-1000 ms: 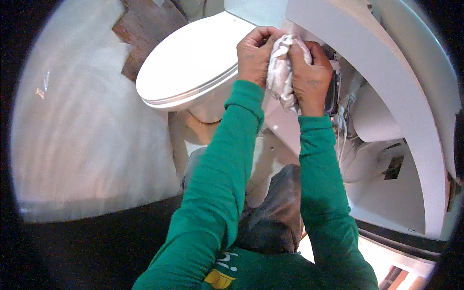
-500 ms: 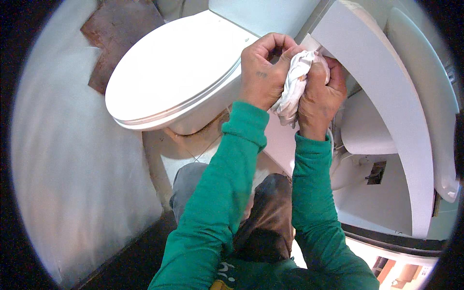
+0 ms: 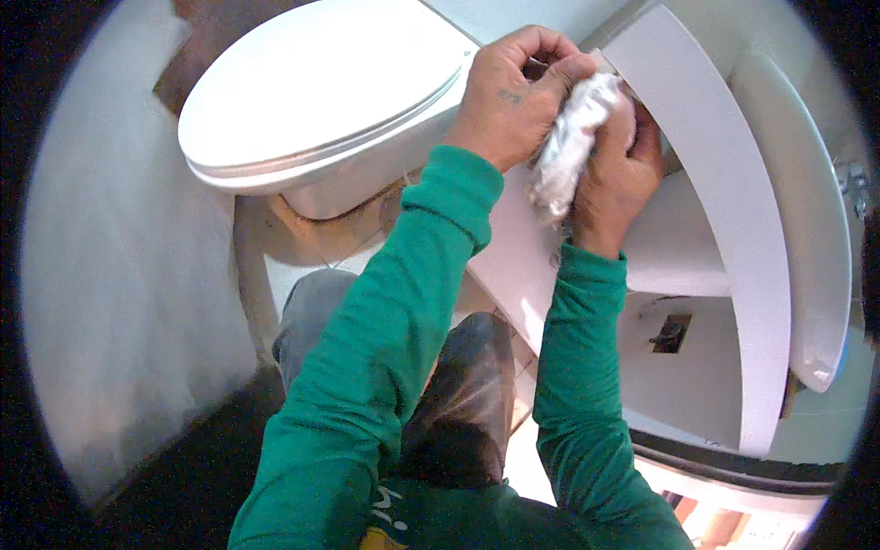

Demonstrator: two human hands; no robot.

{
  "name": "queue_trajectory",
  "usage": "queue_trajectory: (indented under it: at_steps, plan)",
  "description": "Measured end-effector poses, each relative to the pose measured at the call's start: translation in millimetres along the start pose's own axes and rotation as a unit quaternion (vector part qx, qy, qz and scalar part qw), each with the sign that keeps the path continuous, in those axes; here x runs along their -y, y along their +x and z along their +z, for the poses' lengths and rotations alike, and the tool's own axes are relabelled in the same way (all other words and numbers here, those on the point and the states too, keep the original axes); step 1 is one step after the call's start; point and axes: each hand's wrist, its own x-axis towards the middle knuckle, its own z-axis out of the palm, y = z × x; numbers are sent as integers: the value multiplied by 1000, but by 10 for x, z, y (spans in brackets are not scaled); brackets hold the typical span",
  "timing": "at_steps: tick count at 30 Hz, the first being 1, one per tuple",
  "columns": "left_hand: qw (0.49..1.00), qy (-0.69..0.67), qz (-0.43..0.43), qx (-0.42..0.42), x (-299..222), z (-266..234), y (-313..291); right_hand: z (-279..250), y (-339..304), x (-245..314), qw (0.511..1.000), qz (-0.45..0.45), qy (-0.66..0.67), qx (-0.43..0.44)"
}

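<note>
A crumpled white cloth, smeared by motion, hangs between my two hands beside the curved white panel. My left hand is closed in a pinch, thumb and fingertips meeting at the cloth's upper end. Wrapped round the cloth's right side is my right hand, its thumb lying along it and its other fingers partly hidden behind the panel's edge. A small pale corner shows just above the cloth; I cannot tell what it belongs to.
To the left stands a toilet with its white lid down. The curved white panel and a washbasin are at the right. Behind the panel is a wall recess. A grey sheet-like surface covers the left side.
My view has shifted, so the toilet sits higher and further left. The hands stay together at the cloth, which is now blurred and slightly higher in view.
</note>
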Motion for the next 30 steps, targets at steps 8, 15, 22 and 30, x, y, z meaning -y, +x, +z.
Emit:
queue_trajectory:
  at_steps: [8,15,22,30]
  plan:
    - [904,180,335,-196,215,178,-178,-161,-238,30,996,80,29,27]
    - [977,-37,94,-186,58,319,-212,-209,-245,-25,998,56,21,35]
    - [987,-137,-33,-80,-57,165,-177,-172,-151,147,990,85,114,10]
    - [990,-130,-53,19,-47,42,-110,-102,35,373,996,76,50,18]
